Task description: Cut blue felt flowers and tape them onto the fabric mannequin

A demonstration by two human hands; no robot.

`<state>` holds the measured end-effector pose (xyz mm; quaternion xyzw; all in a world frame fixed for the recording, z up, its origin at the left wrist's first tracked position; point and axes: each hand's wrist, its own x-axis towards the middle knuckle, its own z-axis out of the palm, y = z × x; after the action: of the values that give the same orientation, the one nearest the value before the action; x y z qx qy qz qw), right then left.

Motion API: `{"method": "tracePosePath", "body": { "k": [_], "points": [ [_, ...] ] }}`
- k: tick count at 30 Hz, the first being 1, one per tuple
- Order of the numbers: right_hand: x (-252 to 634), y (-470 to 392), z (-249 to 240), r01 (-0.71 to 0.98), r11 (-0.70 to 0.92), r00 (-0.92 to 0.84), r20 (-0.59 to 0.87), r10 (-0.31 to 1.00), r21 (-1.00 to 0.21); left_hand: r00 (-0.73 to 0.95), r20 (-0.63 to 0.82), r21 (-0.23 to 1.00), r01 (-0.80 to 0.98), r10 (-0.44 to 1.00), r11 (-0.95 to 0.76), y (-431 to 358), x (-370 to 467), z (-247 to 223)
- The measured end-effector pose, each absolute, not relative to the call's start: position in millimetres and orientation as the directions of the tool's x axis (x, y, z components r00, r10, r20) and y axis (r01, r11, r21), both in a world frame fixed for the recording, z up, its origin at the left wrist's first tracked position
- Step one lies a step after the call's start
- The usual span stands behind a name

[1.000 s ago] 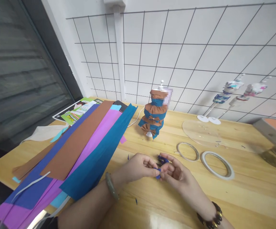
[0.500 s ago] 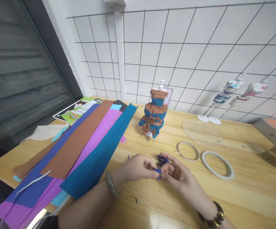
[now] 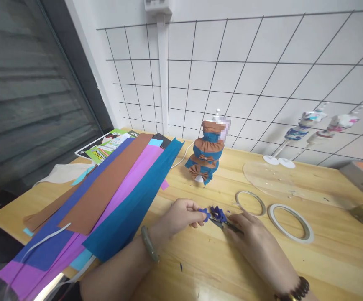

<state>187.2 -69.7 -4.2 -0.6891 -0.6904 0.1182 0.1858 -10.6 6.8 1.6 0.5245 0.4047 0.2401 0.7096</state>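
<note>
Between the thumb and fingers of my left hand (image 3: 186,215) is a small blue paper piece (image 3: 205,215) with a scalloped, petal-like edge. My right hand (image 3: 255,236) is closed around the dark handles of a pair of scissors (image 3: 218,223), low at the table top. The scissor blades point left toward the blue piece, and part of the handles is hidden under the fingers. Just behind the blades lies a little heap of blue paper scraps (image 3: 219,214). A dress form (image 3: 209,146) in brown and teal crepe paper with bows stands upright behind my hands.
Long crepe paper sheets (image 3: 106,184) in brown, blue, purple and teal cover the left of the wooden table (image 3: 206,267). At right lie two tape rolls (image 3: 291,238) and a clear round sheet (image 3: 263,177). Two smaller figures on stands (image 3: 297,131) are near the grid wall.
My right hand has left the blue piece, moved right and down, and taken hold of the scissors. My left hand keeps the piece, whose scalloped edge now shows.
</note>
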Motion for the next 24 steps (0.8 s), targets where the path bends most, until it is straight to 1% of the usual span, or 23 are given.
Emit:
{"method": "tracePosePath", "body": {
  "k": [3,6,11,13,15,16,19,21,24],
  "points": [
    [186,-73,-3,0.927,0.022,-0.001,0.056,0.998,-0.376,0.561,-0.327,0.932,0.057,0.761,0.359,5,-10,3],
    [182,-75,2,0.924,0.039,-0.041,0.004,0.999,-0.38,0.568,-0.337,0.927,0.062,0.751,0.369,5,-8,6],
    [177,-75,10,0.882,-0.015,-0.043,-0.112,0.993,-0.471,0.541,-0.357,0.923,0.077,0.761,0.378,6,-7,9],
    [180,-73,9,0.853,-0.037,-0.036,-0.129,0.991,-0.521,0.539,-0.344,0.929,0.072,0.769,0.364,7,-7,8],
    [189,-69,7,0.833,-0.069,0.018,-0.099,0.995,-0.548,0.544,-0.336,0.931,0.067,0.769,0.359,7,-8,7],
    [195,-68,6,0.838,-0.097,0.072,-0.067,0.995,-0.537,0.549,-0.331,0.932,0.064,0.767,0.356,7,-8,7],
    [210,-65,5,0.886,-0.136,0.204,0.11,0.973,-0.443,0.576,-0.316,0.936,0.056,0.754,0.349,7,-9,3],
    [215,-65,5,0.914,-0.098,0.174,0.163,0.971,-0.393,0.591,-0.316,0.934,0.057,0.742,0.352,7,-10,1],
    [216,-68,6,0.941,0.01,0.056,0.185,0.981,-0.338,0.613,-0.325,0.927,0.055,0.72,0.372,6,-10,-1]
  ]
}}
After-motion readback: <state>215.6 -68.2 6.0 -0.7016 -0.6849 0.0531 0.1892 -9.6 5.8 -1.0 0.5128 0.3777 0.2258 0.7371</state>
